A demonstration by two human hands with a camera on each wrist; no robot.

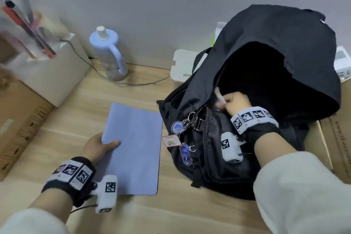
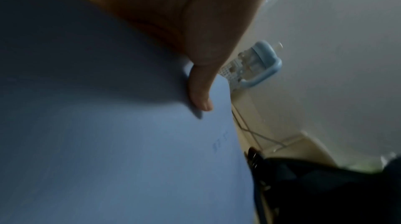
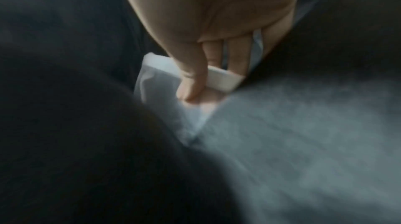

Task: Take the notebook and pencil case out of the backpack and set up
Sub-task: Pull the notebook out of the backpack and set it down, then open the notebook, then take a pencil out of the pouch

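A pale blue notebook (image 1: 133, 148) lies flat on the wooden desk, left of the black backpack (image 1: 256, 81). My left hand (image 1: 98, 147) grips its left edge, thumb (image 2: 200, 90) on top of the cover (image 2: 130, 142) and fingers under it. The backpack stands open at the right. My right hand (image 1: 234, 103) is at the mouth of its main compartment. It pinches the end of a translucent white pencil case (image 3: 160, 80) between thumb (image 3: 190, 80) and fingers. Most of the case is hidden inside the dark bag; a pale end (image 1: 219, 96) shows.
A light blue bottle with a handle (image 1: 109, 53) stands at the back by the wall, with a cable (image 1: 133, 81) on the desk. Cardboard boxes (image 1: 20, 119) and a white box with pens sit at the left. Keychains (image 1: 182, 138) hang from the bag's front.
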